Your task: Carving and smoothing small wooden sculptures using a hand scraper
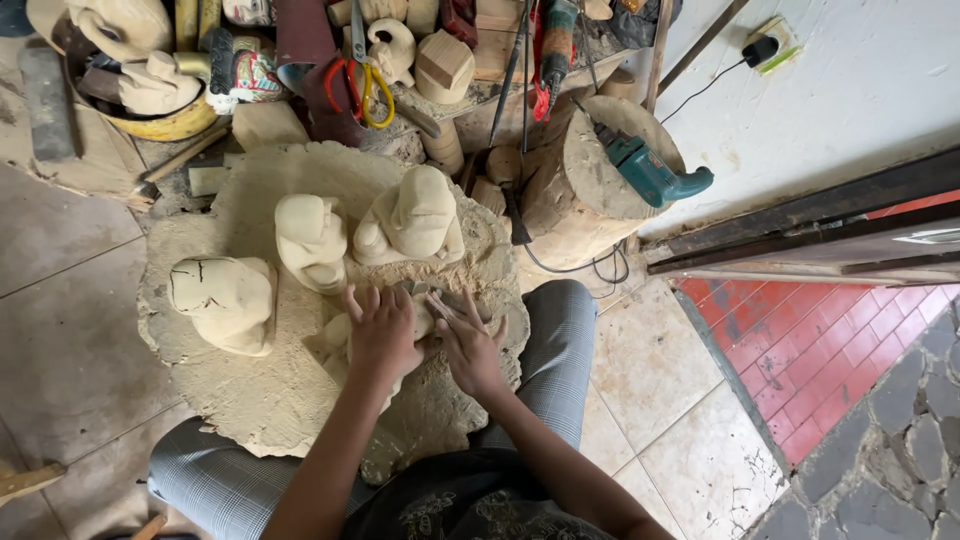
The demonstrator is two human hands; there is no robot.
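Seated on the floor, knees either side of a broad, rough wooden slab [250,400] dusted with sawdust and serving as the work surface

Left hand [381,335] pressed flat over a pale wooden carving [337,335], fingers spread and bearing down on it, near the middle of the slab. Right hand [466,345] just beside, fingers curled around what looks like a small chisel [440,298]; cannot tell exactly how tight, as the tool is mostly hidden under the fingers. Both hands close together, almost touching

Behind the hands, on the far half of the slab: three more unfinished figures of the same pale wood, one with dark pencil lines [225,300] toward the left edge, a second [312,240] in the middle, a third, rounded one [410,220] to its right

Beyond the slab, a tree-stump block [580,200] carrying a teal power drill [650,170]; further back, yellow-handled scissors [367,90] among other carvings and tools

Carving probably light and stiff, raw wood, dry and a little dusty, so likely to slip on the sawdust. Thin carved details perhaps fragile. Best held around the thick body, from above, pressed firmly against the slab, well away from the cutting edge
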